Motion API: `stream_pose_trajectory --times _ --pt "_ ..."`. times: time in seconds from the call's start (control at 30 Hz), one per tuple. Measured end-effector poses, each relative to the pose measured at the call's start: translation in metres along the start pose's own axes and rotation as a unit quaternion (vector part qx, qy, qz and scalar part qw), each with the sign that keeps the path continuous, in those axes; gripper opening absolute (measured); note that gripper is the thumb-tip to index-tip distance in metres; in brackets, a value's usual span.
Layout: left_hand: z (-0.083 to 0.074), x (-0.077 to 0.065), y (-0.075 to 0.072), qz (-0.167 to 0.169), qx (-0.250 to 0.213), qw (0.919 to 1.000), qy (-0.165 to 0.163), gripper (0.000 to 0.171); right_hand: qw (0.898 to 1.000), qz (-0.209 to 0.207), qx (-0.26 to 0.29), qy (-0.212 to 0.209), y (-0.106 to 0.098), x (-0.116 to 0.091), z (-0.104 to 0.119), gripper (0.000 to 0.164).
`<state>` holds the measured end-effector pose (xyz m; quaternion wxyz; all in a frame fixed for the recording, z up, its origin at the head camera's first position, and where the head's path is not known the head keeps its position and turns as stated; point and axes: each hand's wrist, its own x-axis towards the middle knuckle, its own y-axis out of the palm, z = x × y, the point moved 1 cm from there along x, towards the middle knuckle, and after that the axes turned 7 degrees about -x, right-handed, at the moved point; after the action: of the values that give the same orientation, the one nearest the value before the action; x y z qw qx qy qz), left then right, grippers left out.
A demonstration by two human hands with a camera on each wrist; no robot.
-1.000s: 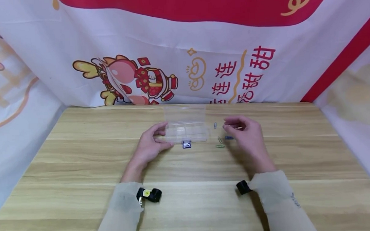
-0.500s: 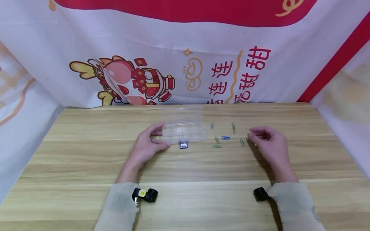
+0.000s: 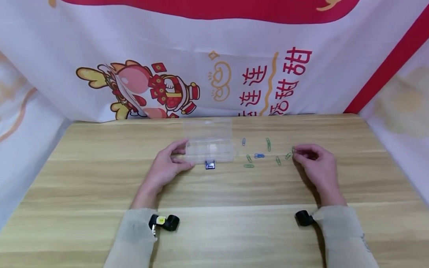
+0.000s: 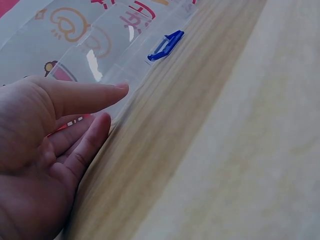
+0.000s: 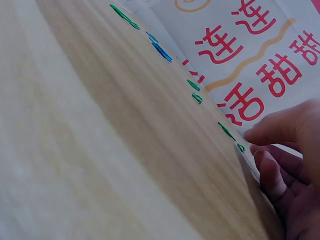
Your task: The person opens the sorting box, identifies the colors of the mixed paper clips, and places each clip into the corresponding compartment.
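A clear plastic compartment box (image 3: 222,150) stands at the back of the table with its lid (image 3: 208,129) raised and a blue latch (image 3: 210,164) in front. My left hand (image 3: 166,163) holds the box's left end, thumb at the front corner and fingers toward the back. My right hand (image 3: 316,164) is low over the table, bent fingertips at a green paper clip (image 3: 294,149). In the right wrist view that green clip (image 5: 241,148) lies right beside the fingertips; whether they pinch it is unclear. Another green clip (image 3: 288,156) lies just left of it.
Between box and right hand lie several clips: a pale blue one (image 3: 243,142), blue ones (image 3: 259,155), and green ones (image 3: 268,144) including a front one (image 3: 248,166). A printed cloth (image 3: 154,29) hangs behind the wooden table (image 3: 218,236).
My right hand has moved right from among the clips, uncovering green and blue ones. Two more green clips show at its fingertips since half a second ago. My left hand stays at the box.
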<state>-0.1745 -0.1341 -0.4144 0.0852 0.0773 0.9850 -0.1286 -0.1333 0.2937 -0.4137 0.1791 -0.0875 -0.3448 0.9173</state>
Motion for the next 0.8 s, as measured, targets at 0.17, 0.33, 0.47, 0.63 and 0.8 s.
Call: stream_pose_trajectory --times 0.17,0.33,0.47,0.63,0.8 --pt "-0.0019 0.0 -0.0008 0.002 0.003 1.0 0.001 0.079 0.999 0.016 -0.044 -0.021 0.0014 -0.0013 -0.0002 0.031" --pt "-0.0021 0.0001 -0.0008 0.003 0.004 1.0 -0.001 0.079 0.997 0.022 -0.07 -0.031 0.0028 -0.0019 0.0015 0.032" --pt "-0.0026 0.0013 -0.0002 0.003 0.001 1.0 0.001 0.079 0.995 0.021 -0.088 -0.047 0.0035 -0.0026 0.0014 0.031" --pt "-0.0026 0.0016 -0.0008 0.003 -0.002 1.0 0.002 0.081 0.992 0.017 -0.099 -0.072 0.0054 -0.0028 0.0013 0.028" --pt "-0.0026 0.0009 -0.0009 0.002 0.0 1.0 -0.002 0.08 0.991 0.016 -0.108 -0.084 0.0071 -0.0039 0.0019 0.028"
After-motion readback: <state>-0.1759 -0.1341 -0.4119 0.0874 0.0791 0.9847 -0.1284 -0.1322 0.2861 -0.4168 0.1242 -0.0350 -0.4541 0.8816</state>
